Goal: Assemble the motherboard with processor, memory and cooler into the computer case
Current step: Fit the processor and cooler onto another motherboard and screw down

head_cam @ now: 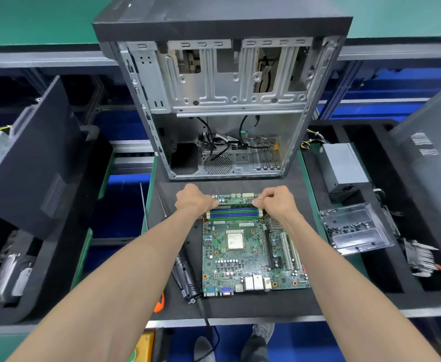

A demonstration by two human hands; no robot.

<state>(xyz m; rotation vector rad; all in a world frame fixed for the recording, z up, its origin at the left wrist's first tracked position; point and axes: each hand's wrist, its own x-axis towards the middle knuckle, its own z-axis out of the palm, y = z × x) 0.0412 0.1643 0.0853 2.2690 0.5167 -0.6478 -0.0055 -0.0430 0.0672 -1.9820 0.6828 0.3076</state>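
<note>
A green motherboard (243, 259) lies flat on the black mat, its processor (235, 239) seated in the socket. Blue and green memory slots (233, 213) run across its far end. A memory module (236, 201) stands over the farthest slot. My left hand (194, 201) presses on the module's left end and my right hand (277, 201) pinches its right end. The open computer case (224, 105) lies beyond the board, with loose black cables inside it. A finned cooler (420, 259) rests at the far right.
A clear plastic tray of screws (356, 228) sits right of the board, a power supply (342, 165) behind it. An electric screwdriver (186, 276) with a cable lies left of the board. Dark case panels (31, 163) lean on both sides. Two thin rods (159, 199) lie on the mat.
</note>
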